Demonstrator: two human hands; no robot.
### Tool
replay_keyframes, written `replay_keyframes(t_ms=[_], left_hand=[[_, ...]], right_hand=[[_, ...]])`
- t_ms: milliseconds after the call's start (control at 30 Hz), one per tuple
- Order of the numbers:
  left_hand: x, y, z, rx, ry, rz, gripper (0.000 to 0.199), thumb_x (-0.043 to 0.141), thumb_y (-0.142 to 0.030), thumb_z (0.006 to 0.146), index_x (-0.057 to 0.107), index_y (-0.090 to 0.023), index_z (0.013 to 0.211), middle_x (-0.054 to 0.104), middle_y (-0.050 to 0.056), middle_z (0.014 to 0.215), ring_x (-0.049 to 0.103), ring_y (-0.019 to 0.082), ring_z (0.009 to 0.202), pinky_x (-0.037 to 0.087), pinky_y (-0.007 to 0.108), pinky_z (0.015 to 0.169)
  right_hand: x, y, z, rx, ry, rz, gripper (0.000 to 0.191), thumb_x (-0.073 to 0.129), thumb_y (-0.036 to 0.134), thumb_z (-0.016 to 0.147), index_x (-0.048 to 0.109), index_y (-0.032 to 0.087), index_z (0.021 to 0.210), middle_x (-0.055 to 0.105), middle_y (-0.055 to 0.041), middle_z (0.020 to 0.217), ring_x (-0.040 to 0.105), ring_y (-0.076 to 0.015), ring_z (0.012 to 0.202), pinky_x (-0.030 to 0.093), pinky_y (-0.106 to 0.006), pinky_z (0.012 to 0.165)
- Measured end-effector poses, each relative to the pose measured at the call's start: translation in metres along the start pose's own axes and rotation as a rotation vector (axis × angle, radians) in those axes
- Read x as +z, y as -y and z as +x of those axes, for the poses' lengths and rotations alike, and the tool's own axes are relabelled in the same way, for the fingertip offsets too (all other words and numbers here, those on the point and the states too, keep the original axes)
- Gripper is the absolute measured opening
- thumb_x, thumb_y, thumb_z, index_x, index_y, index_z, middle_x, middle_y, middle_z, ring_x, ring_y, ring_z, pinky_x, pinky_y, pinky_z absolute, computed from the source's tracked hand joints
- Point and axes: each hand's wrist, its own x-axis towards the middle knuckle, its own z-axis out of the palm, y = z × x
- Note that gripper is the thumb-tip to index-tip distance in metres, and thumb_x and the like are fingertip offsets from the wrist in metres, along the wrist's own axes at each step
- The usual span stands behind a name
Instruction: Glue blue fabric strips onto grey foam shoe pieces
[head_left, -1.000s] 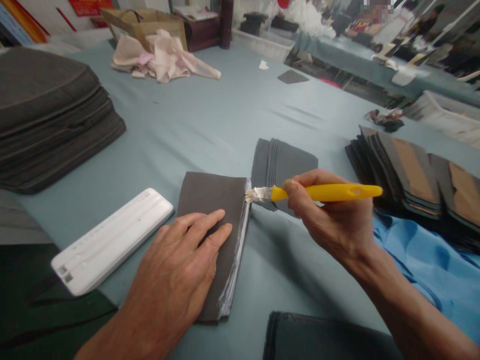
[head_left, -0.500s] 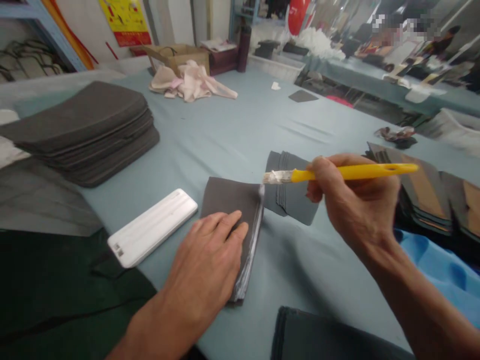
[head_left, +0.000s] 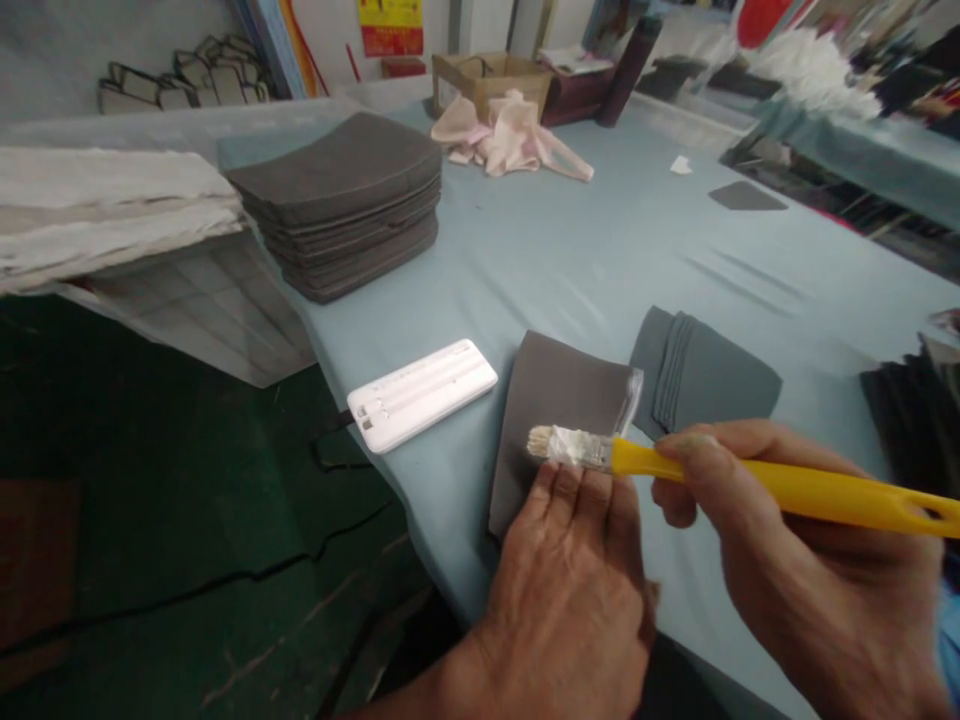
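Head view: looked forward and down across a worktable (head_left: 555,270) covered in pale blue-green.
Left hand (head_left: 570,590): lay palm down on the near part of a dark grey panel stack (head_left: 570,385), with fingers nearly straight and side by side; could not tell about the thumb or any grip underneath.
Right hand (head_left: 817,590): held a yellow-handled paintbrush (head_left: 810,490) between thumb and fingers, closed around the handle near the metal band.
Paintbrush tip: pointed left, across the left fingertips and over the stack, with whitish paste caked on band and bristles; could not tell whether touching the top panel.
Panel stack's place: sat near the table's front edge, between a white oblong device (head_left: 424,395) and a fan of grey panels (head_left: 720,375), with white smears along the upper right edge.
White device: lay flat, with ports at the left end, near a black cable (head_left: 337,465).
Curved panels (head_left: 345,170): stood in a tall, dark pile at the table's left edge.
Far side: held a pale pink cloth (head_left: 510,135) crumpled before a cardboard box (head_left: 491,85), with a dark maroon cylinder (head_left: 631,70) nearby.
Right side: showed a loose dark piece (head_left: 748,196), a white scrap (head_left: 681,165) and, nearer, dark layered pieces (head_left: 900,400) cut off by the view.
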Motion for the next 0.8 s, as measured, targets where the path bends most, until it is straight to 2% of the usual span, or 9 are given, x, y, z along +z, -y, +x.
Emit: replay_keyframes(t_ms=[100, 200, 333, 433, 600, 800], left_hand=[[0.007, 0.003, -0.003, 0.033, 0.004, -0.054, 0.061, 0.049, -0.036, 0.109, 0.041, -0.004, 0.16, 0.059, 0.017, 0.16, 0.053, 0.031, 0.152, 0.041, 0.047, 0.13], [0.017, 0.005, -0.008, 0.073, 0.0, -0.04, 0.06, 0.041, -0.034, 0.112, 0.036, -0.005, 0.164, 0.053, 0.018, 0.165, 0.048, 0.031, 0.155, 0.039, 0.048, 0.131], [0.026, 0.004, -0.01, 0.083, -0.039, 0.004, 0.056, 0.041, -0.032, 0.112, 0.043, -0.008, 0.162, 0.053, 0.015, 0.166, 0.052, 0.031, 0.153, 0.045, 0.047, 0.127], [0.026, 0.004, -0.007, 0.098, -0.059, -0.028, 0.057, 0.043, -0.032, 0.11, 0.042, -0.009, 0.163, 0.059, 0.012, 0.161, 0.056, 0.028, 0.149, 0.045, 0.043, 0.127], [0.022, 0.004, -0.003, 0.008, -0.155, -0.046, 0.057, 0.05, -0.035, 0.108, 0.048, -0.007, 0.158, 0.061, 0.013, 0.159, 0.057, 0.028, 0.148, 0.043, 0.043, 0.129], [0.029, 0.008, -0.002, -0.009, -0.197, -0.041, 0.063, 0.064, -0.044, 0.1, 0.058, -0.003, 0.148, 0.065, 0.018, 0.153, 0.064, 0.031, 0.141, 0.056, 0.043, 0.119]], right_hand=[[0.007, 0.001, -0.005, 0.04, 0.075, 0.036, 0.029, 0.079, 0.048, 0.089, 0.072, 0.027, 0.07, 0.068, 0.0028, 0.06, 0.063, -0.0139, 0.049, 0.051, -0.02, 0.044], [0.012, 0.003, -0.005, -0.082, 0.196, 0.085, 0.025, 0.077, 0.039, 0.09, 0.073, 0.028, 0.068, 0.072, 0.0038, 0.061, 0.067, -0.0132, 0.048, 0.053, -0.017, 0.044], [0.017, 0.0, -0.003, -0.199, 0.313, 0.063, 0.023, 0.072, 0.032, 0.094, 0.073, 0.028, 0.071, 0.077, 0.0037, 0.067, 0.07, -0.0134, 0.048, 0.054, -0.017, 0.045], [0.02, -0.003, 0.002, -0.259, 0.287, -0.03, 0.02, 0.073, 0.031, 0.095, 0.074, 0.028, 0.075, 0.078, 0.0028, 0.069, 0.071, -0.0141, 0.05, 0.054, -0.018, 0.046], [0.026, -0.001, 0.02, -0.28, 0.209, -0.037, 0.02, 0.073, 0.028, 0.09, 0.074, 0.027, 0.07, 0.071, 0.0035, 0.059, 0.063, -0.0116, 0.042, 0.048, -0.017, 0.04], [0.035, -0.01, 0.04, -0.227, 0.197, -0.019, 0.025, 0.074, 0.038, 0.093, 0.075, 0.022, 0.074, 0.07, -0.0003, 0.063, 0.06, -0.0123, 0.046, 0.046, -0.02, 0.041]])
